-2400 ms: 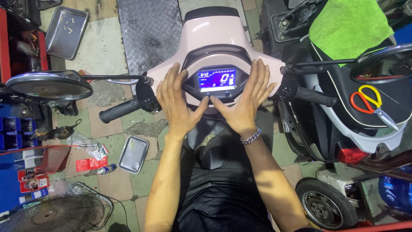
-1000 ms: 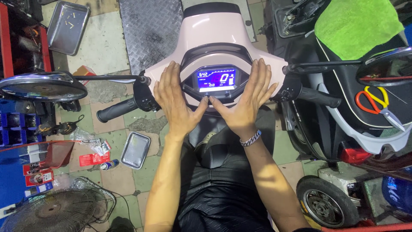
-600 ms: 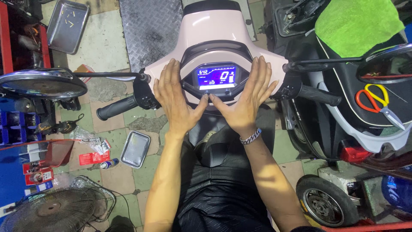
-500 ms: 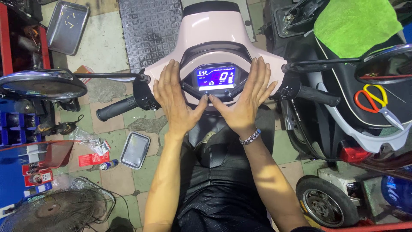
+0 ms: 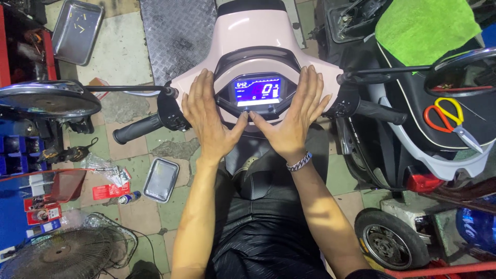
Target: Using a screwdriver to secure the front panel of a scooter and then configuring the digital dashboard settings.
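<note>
Both hands lie flat and spread, holding nothing: the left hand [image 5: 209,116] and right hand [image 5: 292,116] flank the lit display [image 5: 257,91] of the pink scooter [image 5: 253,31], thumbs meeting beneath it. Nothing has shifted since a moment ago; the hands stay planted on the dash panel, the handlebar grips [image 5: 137,129] untouched.

Tiled workshop floor [image 5: 124,49], chequer-plate ramp [image 5: 178,31]

Bright, sharp, soft overhead light

glossy pink plastic cowl [image 5: 253,31], chrome mirror [image 5: 46,101], ribbed steel plate [image 5: 178,31]
</note>
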